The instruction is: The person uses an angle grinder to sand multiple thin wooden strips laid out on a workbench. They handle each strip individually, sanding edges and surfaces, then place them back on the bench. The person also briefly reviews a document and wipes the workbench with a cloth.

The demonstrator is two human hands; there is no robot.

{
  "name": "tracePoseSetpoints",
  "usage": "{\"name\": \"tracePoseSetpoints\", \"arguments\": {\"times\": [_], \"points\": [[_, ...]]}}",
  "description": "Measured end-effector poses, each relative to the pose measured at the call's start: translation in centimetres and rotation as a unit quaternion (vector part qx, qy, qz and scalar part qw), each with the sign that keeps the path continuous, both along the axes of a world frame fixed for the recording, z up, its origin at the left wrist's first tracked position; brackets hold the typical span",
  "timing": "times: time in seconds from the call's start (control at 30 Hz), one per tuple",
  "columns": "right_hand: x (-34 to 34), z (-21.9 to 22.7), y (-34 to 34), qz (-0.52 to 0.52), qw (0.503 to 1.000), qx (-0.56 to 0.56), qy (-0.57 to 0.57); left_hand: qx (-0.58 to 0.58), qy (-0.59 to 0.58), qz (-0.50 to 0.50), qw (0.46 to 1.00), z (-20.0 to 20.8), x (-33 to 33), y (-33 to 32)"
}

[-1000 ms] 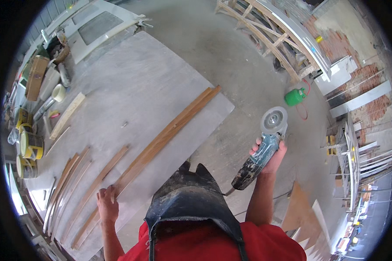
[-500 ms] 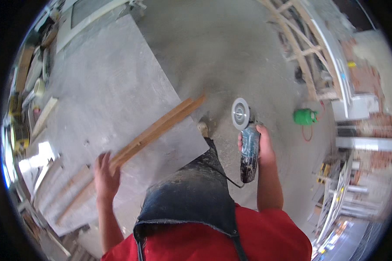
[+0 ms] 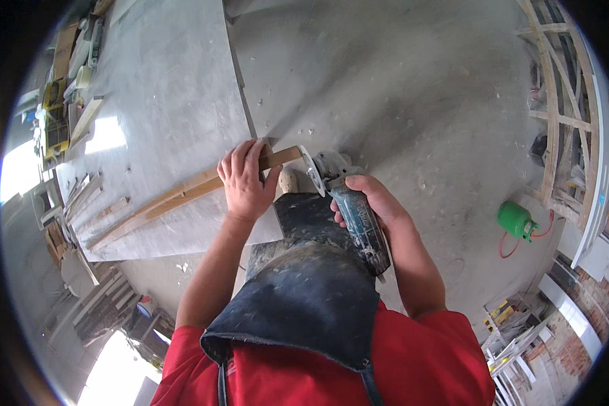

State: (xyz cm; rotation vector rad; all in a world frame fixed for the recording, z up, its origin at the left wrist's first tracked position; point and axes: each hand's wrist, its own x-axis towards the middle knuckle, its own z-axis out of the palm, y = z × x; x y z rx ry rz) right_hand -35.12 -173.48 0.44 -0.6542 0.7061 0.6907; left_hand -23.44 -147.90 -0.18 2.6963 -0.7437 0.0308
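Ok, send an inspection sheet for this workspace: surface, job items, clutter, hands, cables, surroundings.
Surface: pale table, smudged.
Job items: wood strips reach past the table edge; grinder with its disc right by a strip end, contact unclear.
Clutter: yellow buckets at far left.
Hands: left hand grips the strips; right hand grips the grinder.
Cables: grinder cord not discernible; red hose by the green tank.
Surroundings: wooden frame at right.

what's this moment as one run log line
left hand: holding wooden strips; right hand: holding angle grinder; disc: beside overhanging strip end, contact unclear; strips: across grey board
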Motion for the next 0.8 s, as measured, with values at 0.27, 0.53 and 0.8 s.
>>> {"name": "tracePoseSetpoints", "arguments": {"times": [0.27,0.53,0.8], "points": [[0.8,0.3,-0.6,0.035,0.999,-0.013,-0.021,-0.010,-0.005,0.006,1.000,0.2,-0.2,-0.1],[0.2,-0.3,-0.4,0.060,0.997,-0.041,0.005,-0.014,-0.013,0.009,1.000,-0.2,-0.1,0.1],[-0.6,-3.8,-0.9,0.021,0.997,-0.028,0.068,-0.018,0.065,-0.020,0.998,2.2,1.2,0.2]]}}
